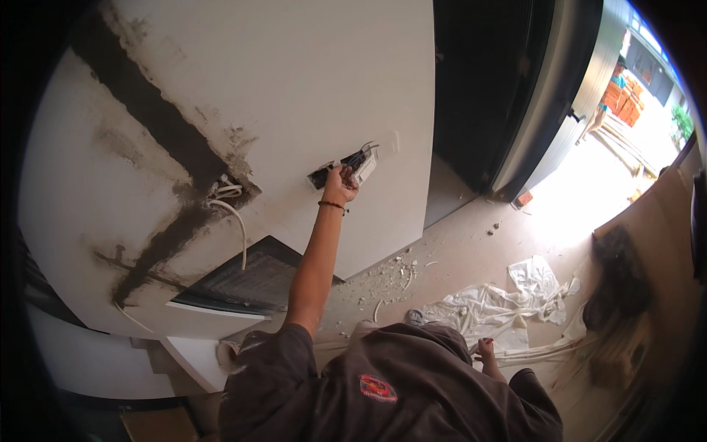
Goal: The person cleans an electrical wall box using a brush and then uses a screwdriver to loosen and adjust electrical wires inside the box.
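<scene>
My left arm reaches up to the white wall, where a dark rectangular opening (pixel 319 177) is cut. My left hand (pixel 342 184) is closed at the lower edge of a white switch panel (pixel 366 168), which is tilted away from the opening. Thin wires (pixel 358 157) loop out behind and above my fingers. Down by my right side, my right hand (pixel 486 351) is closed around a small red thing (pixel 487 340), perhaps a tool handle; most of it is hidden.
Left of the opening, a cement-filled channel (pixel 158 110) crosses the wall, with white cables (pixel 234 200) hanging out. Crumpled white sheeting (pixel 515 302) and rubble (pixel 394 280) lie on the floor. A dark doorway (pixel 479 81) stands right, beside an open door (pixel 571 103).
</scene>
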The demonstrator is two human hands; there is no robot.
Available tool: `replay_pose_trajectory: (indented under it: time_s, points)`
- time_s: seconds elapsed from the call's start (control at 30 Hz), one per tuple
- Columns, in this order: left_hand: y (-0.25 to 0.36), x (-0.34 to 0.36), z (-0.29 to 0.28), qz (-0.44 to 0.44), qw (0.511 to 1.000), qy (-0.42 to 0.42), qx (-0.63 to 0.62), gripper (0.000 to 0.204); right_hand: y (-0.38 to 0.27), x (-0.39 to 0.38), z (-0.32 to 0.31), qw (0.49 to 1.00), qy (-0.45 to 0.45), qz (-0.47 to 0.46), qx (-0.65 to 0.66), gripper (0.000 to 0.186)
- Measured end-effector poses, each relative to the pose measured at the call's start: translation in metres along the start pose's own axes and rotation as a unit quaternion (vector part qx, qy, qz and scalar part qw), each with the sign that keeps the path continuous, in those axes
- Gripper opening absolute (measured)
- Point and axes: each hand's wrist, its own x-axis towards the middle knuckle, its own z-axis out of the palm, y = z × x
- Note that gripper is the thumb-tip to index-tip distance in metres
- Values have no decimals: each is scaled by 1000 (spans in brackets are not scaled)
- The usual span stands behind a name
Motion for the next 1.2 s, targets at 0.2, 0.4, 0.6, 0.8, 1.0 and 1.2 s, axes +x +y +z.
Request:
replay_pose_trajectory:
  time_s: [0.2,0.4,0.6,0.8,1.0,1.2]
  points:
    - [21,-19,-42,12,992,-121,38,20,-66,13,6,999,-25,-47,-4,54]
    - [22,-9,-91,293,884,-89,355,21,-79,20,6,995,-61,-51,-56,56]
    - [-8,-10,-49,275,944,-51,176,14,-75,33,1,992,-92,-51,-66,57]
    - [-9,-1,-34,224,974,-29,31,11,-76,22,4,993,-95,-59,-29,57]
    - [0,13,-32,270,961,-53,28,8,-74,12,-3,992,-86,-43,-79,57]
    - [6,24,-25,291,950,-114,-10,5,-67,17,-24,990,-79,-24,-115,57]
